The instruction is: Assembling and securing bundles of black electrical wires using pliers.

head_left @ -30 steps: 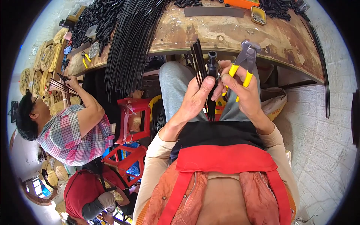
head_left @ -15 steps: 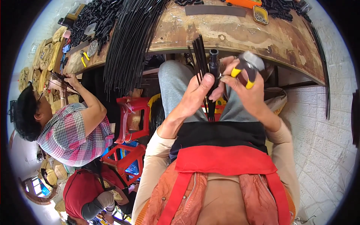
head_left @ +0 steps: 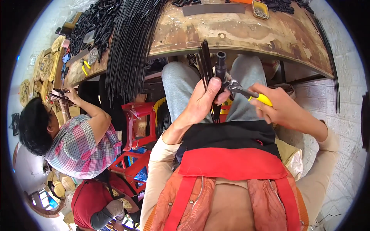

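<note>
My left hand (head_left: 204,96) is closed round a black tubular fitting (head_left: 221,67), its open round end pointing up, and round a bunch of thin black rods (head_left: 206,61) beside it. My right hand (head_left: 275,106) grips pliers with yellow-and-black handles (head_left: 263,99). The metal jaws (head_left: 234,86) of the pliers meet the side of the black fitting, close to my left fingertips. What the jaws bite on is too small to make out. Both hands are above my lap, short of the workbench edge.
The worn wooden workbench (head_left: 285,38) spans the far side. A thick bundle of long black rods (head_left: 129,57) hangs over its edge. Black fittings (head_left: 94,25), a yellow tray (head_left: 260,9) of small metal parts and other pliers (head_left: 85,67) lie there. Co-workers (head_left: 83,146) sit left near red stools (head_left: 139,123).
My right hand has swung right and nearer, turning the pliers so their jaws now reach the black fitting. My left hand keeps its hold with little movement.
</note>
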Demonstrator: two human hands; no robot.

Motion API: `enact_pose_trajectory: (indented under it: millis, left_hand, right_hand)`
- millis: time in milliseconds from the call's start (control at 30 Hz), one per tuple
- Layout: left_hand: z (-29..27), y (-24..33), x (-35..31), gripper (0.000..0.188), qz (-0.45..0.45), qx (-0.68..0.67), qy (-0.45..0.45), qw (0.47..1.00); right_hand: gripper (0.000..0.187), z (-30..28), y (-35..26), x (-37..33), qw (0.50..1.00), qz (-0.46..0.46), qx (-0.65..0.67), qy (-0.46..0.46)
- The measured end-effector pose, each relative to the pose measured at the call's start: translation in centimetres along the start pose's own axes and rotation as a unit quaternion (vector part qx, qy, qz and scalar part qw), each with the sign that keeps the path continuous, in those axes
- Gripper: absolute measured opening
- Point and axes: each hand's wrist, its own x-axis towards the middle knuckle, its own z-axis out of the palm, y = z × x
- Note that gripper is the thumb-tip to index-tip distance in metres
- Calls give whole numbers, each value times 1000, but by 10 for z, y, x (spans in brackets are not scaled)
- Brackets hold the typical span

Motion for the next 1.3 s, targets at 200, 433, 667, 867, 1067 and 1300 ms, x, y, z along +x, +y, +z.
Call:
enact_pose_trajectory:
  millis: [200,433,667,867,1067,1300]
  left_hand:
    - [0,-9,3,58,16,-39,-35,999]
    - [-3,-12,2,57,26,-11,-67,997]
    - [1,-14,1,54,31,-2,-8,1000]
    - [0,-15,11,54,22,-38,-77,996]
    - [5,-14,19,55,-7,-8,-33,999]
    - [-15,-29,58,65,-28,-15,19,999]
  right_hand:
    - [42,1,20,1,986,-54,151,-50]
    - [32,-14,6,0,989,-16,114,-94]
    - [31,-13,1,5,992,20,64,-107]
    - [23,-25,-7,-12,999,-6,-10,-42]
    - [28,-38,-32,-4,986,108,-120,-37]
    - [33,-35,51,40,964,-136,-180,139]
